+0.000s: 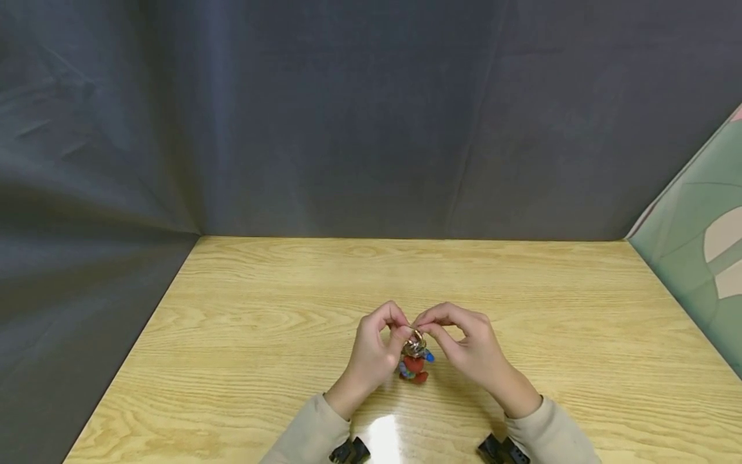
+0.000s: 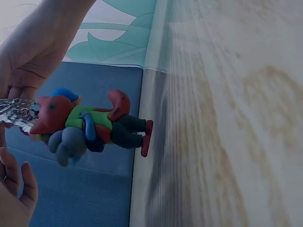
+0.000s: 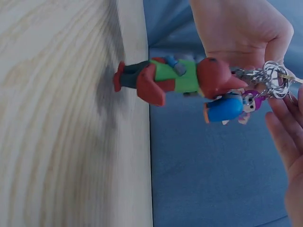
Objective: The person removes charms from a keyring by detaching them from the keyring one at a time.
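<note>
A dark cloth [image 1: 371, 116] stands behind your wood-grain table [image 1: 232, 309], with a green patterned panel [image 1: 684, 251] at the right. Your light sleeves [image 1: 313, 432] come in from the near edge, wrists angled inward. Your right hand [image 1: 469, 345] and left hand [image 1: 373, 354] meet fingertip to fingertip, each pinching the gold ring between thumb and forefinger. Below hangs your bunch of charms: a red figure in a green vest [image 3: 165, 84], feet down near the tabletop, contact unclear; a gray figure [image 2: 68, 144], a blue one [image 3: 225, 109] and a purple-topped one [image 3: 253, 101]. Silver rings [image 3: 274, 80] cluster above them, under the gold ring [image 1: 417, 335].
</note>
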A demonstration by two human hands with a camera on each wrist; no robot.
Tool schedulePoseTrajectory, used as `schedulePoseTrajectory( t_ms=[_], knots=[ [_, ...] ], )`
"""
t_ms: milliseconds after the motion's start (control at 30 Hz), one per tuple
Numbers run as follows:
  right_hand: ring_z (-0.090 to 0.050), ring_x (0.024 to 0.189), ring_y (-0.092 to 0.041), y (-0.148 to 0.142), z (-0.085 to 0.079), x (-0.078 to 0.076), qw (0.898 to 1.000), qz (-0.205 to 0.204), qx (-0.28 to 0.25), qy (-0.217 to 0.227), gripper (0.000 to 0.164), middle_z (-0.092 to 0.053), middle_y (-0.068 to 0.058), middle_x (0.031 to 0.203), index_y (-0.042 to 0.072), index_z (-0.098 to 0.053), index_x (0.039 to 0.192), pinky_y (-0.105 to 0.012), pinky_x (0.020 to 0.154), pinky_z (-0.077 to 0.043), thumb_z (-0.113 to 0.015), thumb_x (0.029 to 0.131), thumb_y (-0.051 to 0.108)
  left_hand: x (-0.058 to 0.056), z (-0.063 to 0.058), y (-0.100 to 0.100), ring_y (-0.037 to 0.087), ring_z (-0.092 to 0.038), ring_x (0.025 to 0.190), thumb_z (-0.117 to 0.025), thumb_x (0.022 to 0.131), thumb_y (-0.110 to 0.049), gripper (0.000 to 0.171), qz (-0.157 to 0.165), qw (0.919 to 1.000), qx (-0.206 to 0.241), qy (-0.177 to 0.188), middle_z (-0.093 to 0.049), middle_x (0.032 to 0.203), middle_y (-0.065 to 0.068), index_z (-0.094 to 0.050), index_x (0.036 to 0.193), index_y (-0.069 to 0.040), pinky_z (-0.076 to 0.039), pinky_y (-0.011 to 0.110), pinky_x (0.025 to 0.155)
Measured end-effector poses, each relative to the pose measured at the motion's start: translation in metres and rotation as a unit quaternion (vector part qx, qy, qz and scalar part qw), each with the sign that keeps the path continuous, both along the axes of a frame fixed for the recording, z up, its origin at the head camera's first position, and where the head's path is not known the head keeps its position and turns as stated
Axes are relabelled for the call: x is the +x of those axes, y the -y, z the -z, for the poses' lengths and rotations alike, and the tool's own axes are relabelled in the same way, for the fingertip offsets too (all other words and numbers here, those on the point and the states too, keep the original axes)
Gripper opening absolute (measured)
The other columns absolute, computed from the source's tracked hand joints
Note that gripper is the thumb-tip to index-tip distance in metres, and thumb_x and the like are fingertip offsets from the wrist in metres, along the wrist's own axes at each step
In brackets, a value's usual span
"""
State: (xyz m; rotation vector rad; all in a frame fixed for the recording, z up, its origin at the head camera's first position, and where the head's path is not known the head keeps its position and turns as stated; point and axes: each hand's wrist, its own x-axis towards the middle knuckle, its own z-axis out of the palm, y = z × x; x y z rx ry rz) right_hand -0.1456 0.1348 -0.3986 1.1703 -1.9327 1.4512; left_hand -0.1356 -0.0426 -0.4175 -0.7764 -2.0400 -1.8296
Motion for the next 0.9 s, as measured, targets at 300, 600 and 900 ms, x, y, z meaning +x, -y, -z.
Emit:
schedulePoseTrajectory(
  t_ms=[300, 600, 900],
  knots=[
    [-0.067, 0.071, -0.015, -0.002, -0.001, -0.003, 0.999, 0.027, 0.025, 0.001, 0.024, -0.07, -0.007, 0.084, 0.003, -0.065, 0.093, -0.02, 0.07, -0.053, -0.057, 0.099, 0.025, -0.001, -0.004, 0.003, 0.012, -0.054, 0.074, -0.067, 0.088, 0.004, 0.012, -0.031, 0.9992, -0.022, 0.006, -0.064, 0.082, 0.008, -0.06, 0.082, -0.003, -0.046, 0.027, 0.07],
    [-0.069, 0.079, -0.018, -0.004, 0.0, -0.003, 0.999, -0.022, 0.024, 0.014, 0.018, -0.073, -0.009, 0.09, 0.001, -0.072, 0.103, -0.023, 0.077, -0.054, -0.063, 0.095, 0.013, 0.002, -0.008, 0.003, 0.01, -0.048, 0.066, -0.073, 0.088, -0.007, 0.012, -0.079, 0.9949, -0.032, 0.055, -0.062, 0.074, 0.002, -0.063, 0.08, -0.005, -0.045, 0.036, 0.064],
    [-0.067, 0.077, -0.008, -0.002, -0.01, 0.002, 0.986, 0.085, 0.104, 0.102, 0.019, -0.072, 0.003, 0.084, 0.008, -0.072, 0.088, -0.029, 0.073, -0.056, -0.074, 0.08, -0.009, 0.001, -0.006, 0.005, 0.008, -0.049, 0.066, -0.076, 0.086, -0.01, 0.011, -0.123, 0.9893, -0.079, -0.009, -0.061, 0.075, -0.002, -0.066, 0.082, -0.009, -0.043, 0.026, 0.062]
  ],
)
